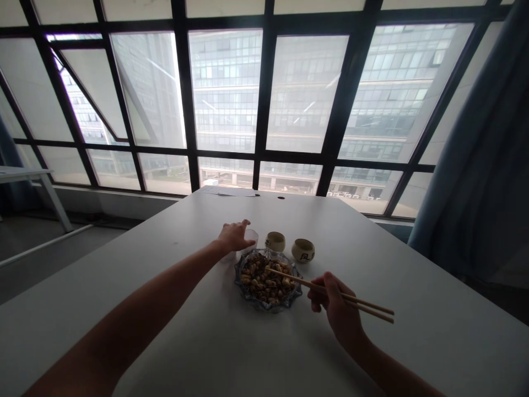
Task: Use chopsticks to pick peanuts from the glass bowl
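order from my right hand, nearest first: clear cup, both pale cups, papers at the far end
From the right hand:
1. Right pale cup, rightmost
2. Left pale cup, middle
3. Clear cup, by left hand
4. Papers, far end

I see big windows (225,91) with black bars. One pane (93,91) on the left tips open. Pale light falls on the white desk (185,220). A blue curtain (471,149) hangs at right, and the floor (88,220) is gray.
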`<state>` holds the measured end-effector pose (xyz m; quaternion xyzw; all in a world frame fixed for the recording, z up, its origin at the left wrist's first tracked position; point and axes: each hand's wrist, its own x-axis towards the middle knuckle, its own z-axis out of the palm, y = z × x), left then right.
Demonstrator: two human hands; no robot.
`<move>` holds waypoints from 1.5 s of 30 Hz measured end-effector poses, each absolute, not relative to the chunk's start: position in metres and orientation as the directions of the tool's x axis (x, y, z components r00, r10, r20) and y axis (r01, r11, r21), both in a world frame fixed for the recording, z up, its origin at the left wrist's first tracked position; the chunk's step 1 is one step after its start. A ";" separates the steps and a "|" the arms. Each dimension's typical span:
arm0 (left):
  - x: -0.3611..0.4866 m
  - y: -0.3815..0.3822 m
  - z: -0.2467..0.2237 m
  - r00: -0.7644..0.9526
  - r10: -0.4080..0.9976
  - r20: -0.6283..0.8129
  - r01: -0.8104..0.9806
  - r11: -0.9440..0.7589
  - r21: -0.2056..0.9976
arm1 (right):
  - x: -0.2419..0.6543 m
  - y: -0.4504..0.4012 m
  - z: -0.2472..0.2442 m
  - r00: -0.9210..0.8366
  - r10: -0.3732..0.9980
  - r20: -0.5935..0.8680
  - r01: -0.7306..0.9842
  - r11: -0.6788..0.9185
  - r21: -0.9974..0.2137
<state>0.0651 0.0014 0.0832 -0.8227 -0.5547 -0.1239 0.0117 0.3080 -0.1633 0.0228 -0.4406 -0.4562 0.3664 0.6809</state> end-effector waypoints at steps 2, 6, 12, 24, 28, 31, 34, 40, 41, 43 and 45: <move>0.069 0.001 0.088 0.342 0.933 0.112 0.929 -0.354 0.106 | 0.308 -0.162 0.023 0.324 0.905 0.275 -0.126 0.329 -0.936; 0.077 0.000 0.095 0.371 0.919 0.133 0.924 -0.380 0.051 | 0.310 -0.161 0.022 0.328 0.906 0.266 -0.147 0.327 -0.933; 0.101 0.002 0.101 0.434 0.875 0.217 0.884 -0.460 0.088 | 0.311 -0.161 0.023 0.328 0.908 0.261 -0.141 0.321 -0.937; 0.147 0.041 0.098 0.529 0.841 -0.115 0.848 -0.528 0.042 | 0.335 -0.157 0.038 0.359 0.806 0.471 0.060 0.484 -0.873; 0.149 0.047 0.092 0.494 0.849 -0.188 0.868 -0.492 0.063 | 0.349 -0.150 0.047 0.415 0.752 0.512 0.092 0.525 -0.846; 0.149 0.050 0.089 0.507 0.843 -0.177 0.862 -0.499 0.091 | 0.356 -0.146 0.051 0.449 0.739 0.502 0.094 0.519 -0.849; 0.152 0.051 0.089 0.521 0.837 -0.170 0.854 -0.509 0.110 | 0.359 -0.143 0.050 0.466 0.747 0.474 0.076 0.500 -0.863; 0.156 0.045 0.089 0.573 0.818 -0.061 0.820 -0.569 0.071 | 0.359 -0.141 0.048 0.464 0.750 0.472 0.069 0.500 -0.863; 0.156 0.045 0.089 0.617 0.787 -0.001 0.787 -0.617 0.020 | 0.359 -0.141 0.048 0.463 0.749 0.473 0.068 0.502 -0.862; 0.156 0.045 0.090 0.717 0.686 0.123 0.697 -0.708 -0.119 | 0.360 -0.140 0.048 0.464 0.747 0.476 0.066 0.506 -0.860; 0.155 0.046 0.091 0.781 0.590 0.205 0.624 -0.748 -0.225 | 0.360 -0.140 0.049 0.467 0.744 0.478 0.069 0.509 -0.858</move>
